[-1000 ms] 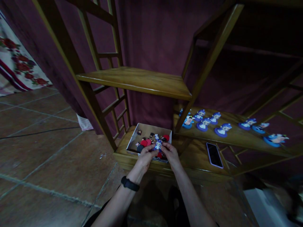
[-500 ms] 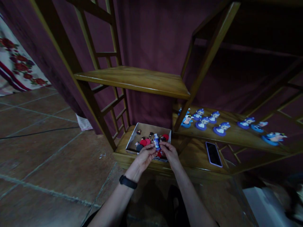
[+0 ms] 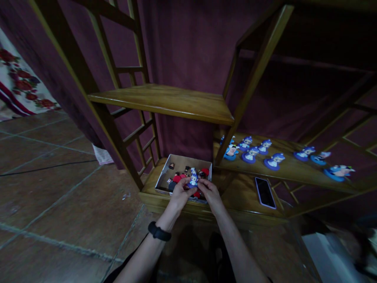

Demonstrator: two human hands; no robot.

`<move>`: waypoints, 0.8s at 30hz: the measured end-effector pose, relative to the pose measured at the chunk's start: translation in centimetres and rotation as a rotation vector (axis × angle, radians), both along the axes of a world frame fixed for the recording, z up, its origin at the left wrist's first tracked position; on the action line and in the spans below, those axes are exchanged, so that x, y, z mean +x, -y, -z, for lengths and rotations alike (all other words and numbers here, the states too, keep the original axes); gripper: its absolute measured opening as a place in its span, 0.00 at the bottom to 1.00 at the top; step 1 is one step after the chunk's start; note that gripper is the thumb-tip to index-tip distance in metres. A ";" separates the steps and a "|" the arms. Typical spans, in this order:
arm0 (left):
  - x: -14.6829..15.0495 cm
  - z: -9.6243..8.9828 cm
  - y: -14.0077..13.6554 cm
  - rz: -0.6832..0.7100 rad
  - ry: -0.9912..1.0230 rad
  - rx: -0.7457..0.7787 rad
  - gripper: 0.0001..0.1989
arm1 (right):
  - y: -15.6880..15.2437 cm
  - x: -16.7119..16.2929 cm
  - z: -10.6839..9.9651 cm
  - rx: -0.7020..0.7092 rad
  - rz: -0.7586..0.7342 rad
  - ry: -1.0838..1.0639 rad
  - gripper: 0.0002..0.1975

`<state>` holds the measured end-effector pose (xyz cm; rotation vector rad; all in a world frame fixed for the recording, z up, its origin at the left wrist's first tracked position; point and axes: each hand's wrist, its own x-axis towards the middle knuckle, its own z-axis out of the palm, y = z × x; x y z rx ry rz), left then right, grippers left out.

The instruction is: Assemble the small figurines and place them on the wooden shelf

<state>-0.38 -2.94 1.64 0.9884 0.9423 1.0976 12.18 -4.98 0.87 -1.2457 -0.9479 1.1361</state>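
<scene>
A small purple-and-white figurine point(image 3: 193, 180) is held between both my hands, above the near part of a shallow cardboard box point(image 3: 161, 177). My left hand point(image 3: 180, 193) grips its base from the left, with a black band on the wrist. From the right, the fingers of my right hand point(image 3: 209, 192) pinch its other side. Inside the box lie several small figures with red, black and dark bases, such as a red piece point(image 3: 205, 172); my hands hide some of them.
On the shelf board point(image 3: 291, 169) to the right stand several figurines, among them a purple one point(image 3: 274, 161) and a blue-based one point(image 3: 338, 172). Below them lies a phone point(image 3: 265, 192). An upper wooden shelf point(image 3: 165, 101) overhangs the box. Upright posts point(image 3: 253, 86) divide the unit.
The figurine has turned in my fingers, so its face and rounder front now show. Both hands stay over the box, and the view has shifted slightly.
</scene>
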 end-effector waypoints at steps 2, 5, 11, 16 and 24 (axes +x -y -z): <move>0.0 0.0 0.1 0.002 -0.036 0.019 0.21 | 0.0 0.0 0.0 -0.003 -0.002 -0.008 0.13; 0.2 -0.1 0.2 0.008 -0.050 0.033 0.20 | -0.1 0.0 0.2 -0.011 -0.002 -0.006 0.13; 0.2 -0.3 0.5 -0.013 -0.060 0.044 0.19 | -0.1 0.1 0.7 -0.035 0.006 -0.017 0.13; 0.2 0.2 0.5 -0.019 -0.056 0.078 0.20 | 0.1 0.1 0.8 -0.029 -0.022 -0.026 0.13; 0.4 0.0 0.5 -0.017 -0.084 0.104 0.21 | 0.9 0.3 0.0 -0.085 -0.036 -0.235 0.15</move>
